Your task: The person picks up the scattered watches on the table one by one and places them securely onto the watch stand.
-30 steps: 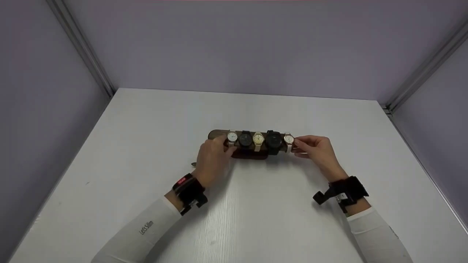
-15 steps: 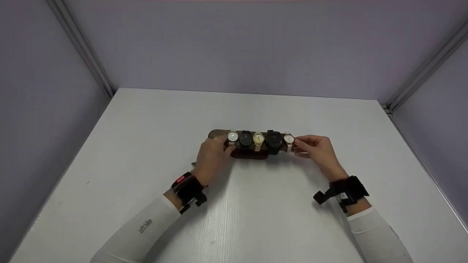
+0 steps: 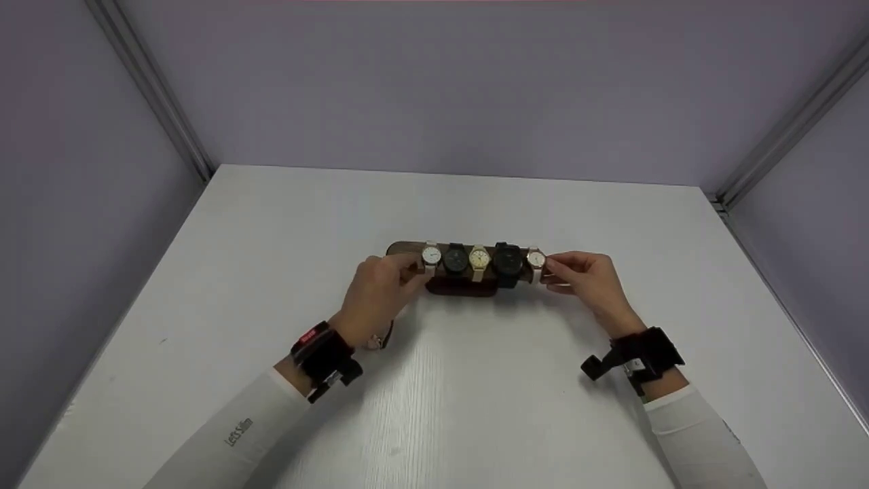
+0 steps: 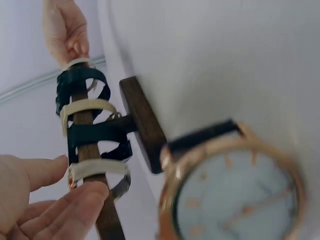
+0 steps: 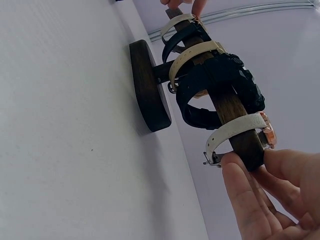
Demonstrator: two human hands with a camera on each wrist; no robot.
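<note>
A dark wooden watch stand (image 3: 461, 288) sits mid-table, its bar (image 3: 400, 248) carrying several watches. My left hand (image 3: 411, 268) reaches the bar's left end, where thumb and forefinger (image 4: 82, 200) pinch the cream strap of the white-faced watch (image 3: 431, 256). At the opposite end my right hand (image 3: 548, 272) pinches the bar's end (image 5: 247, 145), right beside the rose-gold watch (image 3: 536, 259) with a cream strap (image 5: 235, 130). A loose rose-gold watch (image 3: 375, 341) with a dark strap lies on the table under my left wrist and looms large in the left wrist view (image 4: 235, 192).
The white table (image 3: 475, 407) is boxed in by lilac walls on three sides, with metal rails (image 3: 156, 95) in the corners. The stand's oval base (image 5: 150, 90) rests flat on the table.
My left hand and forearm have drawn back to the left, uncovering the loose watch on the table. Its fingertips stay at the bar. The right hand has not moved.
</note>
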